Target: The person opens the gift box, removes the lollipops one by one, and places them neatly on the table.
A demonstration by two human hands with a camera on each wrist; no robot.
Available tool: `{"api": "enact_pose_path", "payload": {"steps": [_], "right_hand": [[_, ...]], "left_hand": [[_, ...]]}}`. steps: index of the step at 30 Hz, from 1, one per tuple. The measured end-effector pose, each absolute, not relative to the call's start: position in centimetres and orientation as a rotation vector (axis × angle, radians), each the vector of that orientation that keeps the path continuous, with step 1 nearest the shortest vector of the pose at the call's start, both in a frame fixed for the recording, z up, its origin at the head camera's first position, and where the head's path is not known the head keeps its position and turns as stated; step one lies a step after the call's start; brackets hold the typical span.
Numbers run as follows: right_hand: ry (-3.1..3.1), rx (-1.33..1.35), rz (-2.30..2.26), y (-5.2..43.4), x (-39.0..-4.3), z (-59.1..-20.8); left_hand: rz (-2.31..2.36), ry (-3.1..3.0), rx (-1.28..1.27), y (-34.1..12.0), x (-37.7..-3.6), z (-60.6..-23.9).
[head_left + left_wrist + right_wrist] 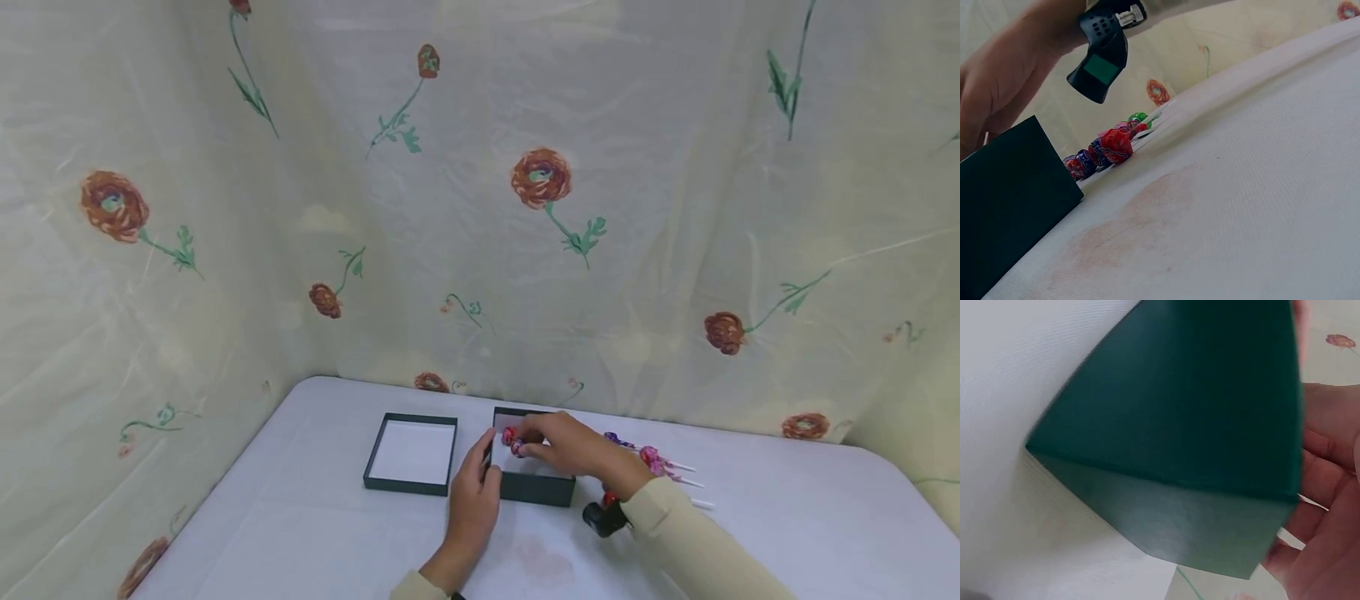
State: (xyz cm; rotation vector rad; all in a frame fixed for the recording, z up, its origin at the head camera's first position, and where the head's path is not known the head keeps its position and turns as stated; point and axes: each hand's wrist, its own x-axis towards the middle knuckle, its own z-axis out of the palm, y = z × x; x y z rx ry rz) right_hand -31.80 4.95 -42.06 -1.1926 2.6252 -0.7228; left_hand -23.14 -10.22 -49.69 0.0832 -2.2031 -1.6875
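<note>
A dark green box (534,487) stands on the white table, seen close in the right wrist view (1197,444) and at the left edge of the left wrist view (1004,200). My right hand (558,448) reaches over it and pinches red and purple lollipops (513,440) above its opening. My left hand (476,487) grips the box's left wall. Loose wrapped lollipops (651,457) with white sticks lie on the table to the right of the box, and appear in the left wrist view (1113,145).
An open dark green tray with a white inside (411,454) lies left of the box. A floral curtain (540,179) hangs behind and around the table. A black wrist camera (603,517) sits under my right sleeve. A faint pink stain (1141,212) marks the cloth.
</note>
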Motion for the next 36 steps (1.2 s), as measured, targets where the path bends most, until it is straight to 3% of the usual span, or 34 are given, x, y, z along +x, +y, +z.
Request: {"api": "enact_pose_path", "payload": {"steps": [18, 36], "right_hand": [[2.664, -1.095, -0.874, 6.8, -29.9, -39.3], [2.798, -1.047, -0.942, 12.1, -28.4, -39.0]], "left_hand": [[-1.69, -2.221, 0.095, -10.2, -23.3, -49.8], [-1.706, -2.207, 0.101, -9.9, -23.1, -49.7]]}}
